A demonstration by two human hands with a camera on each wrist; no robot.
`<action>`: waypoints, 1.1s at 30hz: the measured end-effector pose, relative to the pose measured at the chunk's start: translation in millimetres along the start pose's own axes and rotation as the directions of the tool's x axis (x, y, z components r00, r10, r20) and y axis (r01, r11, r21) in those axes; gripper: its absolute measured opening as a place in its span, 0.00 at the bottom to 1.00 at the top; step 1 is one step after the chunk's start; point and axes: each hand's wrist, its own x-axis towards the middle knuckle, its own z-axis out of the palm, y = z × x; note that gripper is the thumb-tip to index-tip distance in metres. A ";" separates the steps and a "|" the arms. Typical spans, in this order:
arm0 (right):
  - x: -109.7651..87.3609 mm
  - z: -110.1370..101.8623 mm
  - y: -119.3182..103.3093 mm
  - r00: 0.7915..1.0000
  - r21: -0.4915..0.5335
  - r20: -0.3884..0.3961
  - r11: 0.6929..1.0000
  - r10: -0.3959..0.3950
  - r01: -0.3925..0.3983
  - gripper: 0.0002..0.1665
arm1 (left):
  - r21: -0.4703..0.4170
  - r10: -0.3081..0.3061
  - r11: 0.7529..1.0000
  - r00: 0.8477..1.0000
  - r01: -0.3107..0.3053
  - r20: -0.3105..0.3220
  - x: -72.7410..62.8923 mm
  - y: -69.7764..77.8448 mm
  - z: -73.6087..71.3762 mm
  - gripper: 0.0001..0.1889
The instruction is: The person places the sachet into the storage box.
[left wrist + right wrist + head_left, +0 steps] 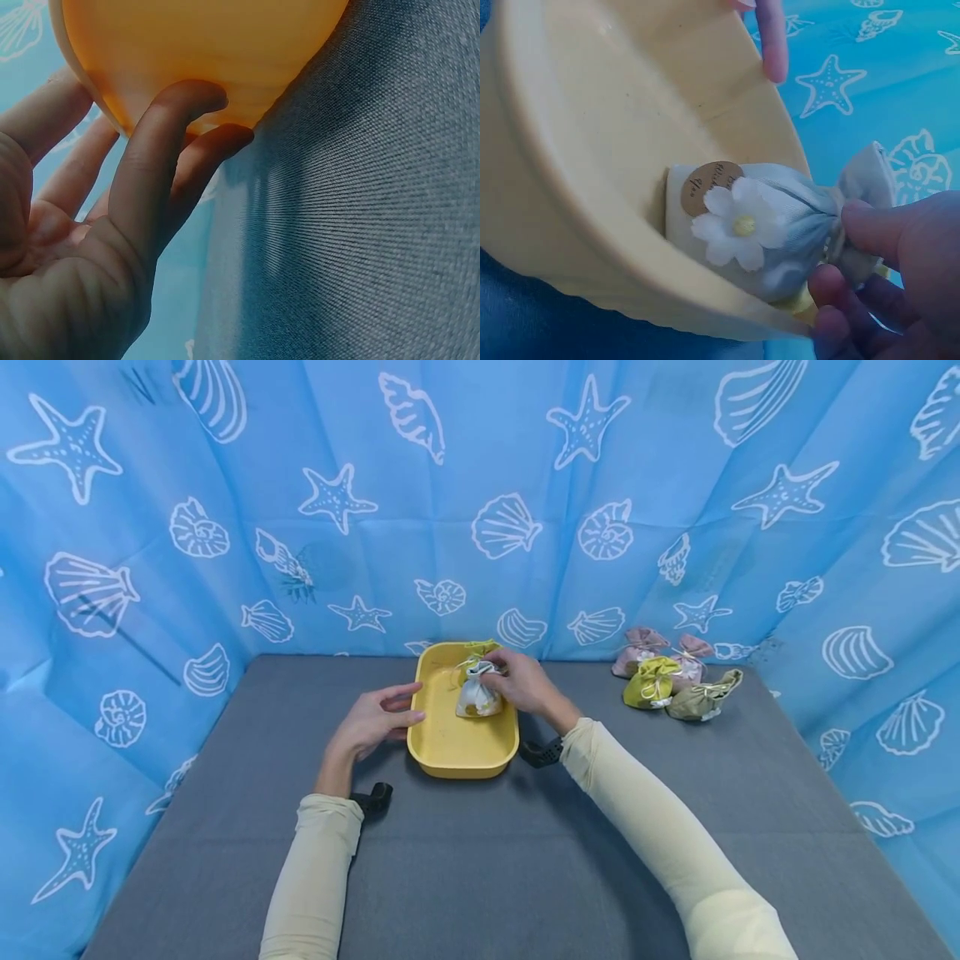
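A pale blue-grey drawstring pouch (478, 692) is over the inside of a yellow plastic tub (457, 758). My right hand (521, 681) pinches the pouch by its gathered neck. On the pouch (686, 180), the right wrist view shows a white fabric flower (739, 225) and a brown oval label. Behind it, a yellow-green pouch (482, 648) is partly hidden at the tub's far end. My left hand (378, 718) is at the tub's left side, its fingertips touching the outer wall in the left wrist view, where the tub (202, 45) fills the top.
At the back right of the grey table (465, 860) several pouches stand bunched: a yellow-green pouch (649, 683), an olive pouch (705, 697) and pink pouches (637, 647). A blue curtain (465, 468) with white shell and starfish prints hangs behind the table and along its sides.
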 end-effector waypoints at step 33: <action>-114.2 -121.2 65.3 0.962 0.045 -0.245 0.992 0.123 -0.115 0.34 | -0.012 0.004 1.000 1.000 -0.004 -0.004 0.8 -3.5 -0.9 0.35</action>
